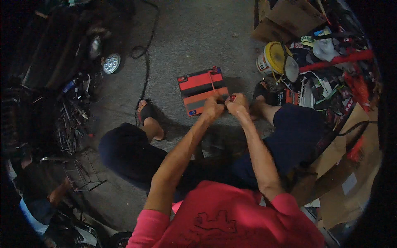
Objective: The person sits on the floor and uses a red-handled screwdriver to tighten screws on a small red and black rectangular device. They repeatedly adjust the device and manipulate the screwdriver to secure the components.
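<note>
Two red-and-black block batteries, the far one [200,82] and the near one [194,104], sit side by side on the floor between my feet. A red wire [212,81] runs across the top from the far battery toward the near one. Over the near battery's right end, my left hand [212,108] is closed, and what its fingers pinch is hidden. Close beside it my right hand [238,105] is closed around a small red object [233,98], too covered to name. The two hands almost meet at the battery's near right corner.
At right, a white bucket with a yellow rim [275,56] stands by a heap of clutter, with cardboard boxes [291,18] behind. To the left lie a round lamp [111,63], a black cable [147,70], scattered tools [70,124] and a wire rack [84,171].
</note>
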Motion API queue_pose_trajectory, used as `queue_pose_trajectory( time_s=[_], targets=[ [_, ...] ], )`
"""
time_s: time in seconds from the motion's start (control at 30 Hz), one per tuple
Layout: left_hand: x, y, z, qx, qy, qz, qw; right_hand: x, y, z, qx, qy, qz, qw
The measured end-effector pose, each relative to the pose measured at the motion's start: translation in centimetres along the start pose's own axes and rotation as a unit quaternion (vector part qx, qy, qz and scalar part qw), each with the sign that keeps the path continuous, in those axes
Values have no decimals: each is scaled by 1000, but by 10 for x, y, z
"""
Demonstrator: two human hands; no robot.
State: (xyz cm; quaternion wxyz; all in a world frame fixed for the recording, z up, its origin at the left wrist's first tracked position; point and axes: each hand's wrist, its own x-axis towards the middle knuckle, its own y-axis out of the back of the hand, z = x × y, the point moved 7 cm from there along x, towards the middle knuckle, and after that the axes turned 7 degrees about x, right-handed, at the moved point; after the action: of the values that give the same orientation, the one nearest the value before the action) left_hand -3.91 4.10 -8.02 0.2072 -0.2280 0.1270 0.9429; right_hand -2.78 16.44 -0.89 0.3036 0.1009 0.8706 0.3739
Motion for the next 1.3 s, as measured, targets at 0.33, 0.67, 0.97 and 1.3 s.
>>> queue_pose_trajectory(
  time_s=[0.33, 0.67, 0.97, 1.3],
  targets=[
    [-10, 5, 13, -58, 16, 4, 998, -2, 4, -4, -29, -5, 13, 999],
    [-14, 6, 13, -76, 39, 17, 996, 7, -6, 4, -16, 2, 11, 1000],
    [-22, 6, 18, -167, 60, 24, 984, 4, -1, 20, 376, -100, -127, 913],
    [-38, 11, 29, -265, 61, 22, 962, 2, 5, 24, 393, -121, -180, 894]
  ],
)
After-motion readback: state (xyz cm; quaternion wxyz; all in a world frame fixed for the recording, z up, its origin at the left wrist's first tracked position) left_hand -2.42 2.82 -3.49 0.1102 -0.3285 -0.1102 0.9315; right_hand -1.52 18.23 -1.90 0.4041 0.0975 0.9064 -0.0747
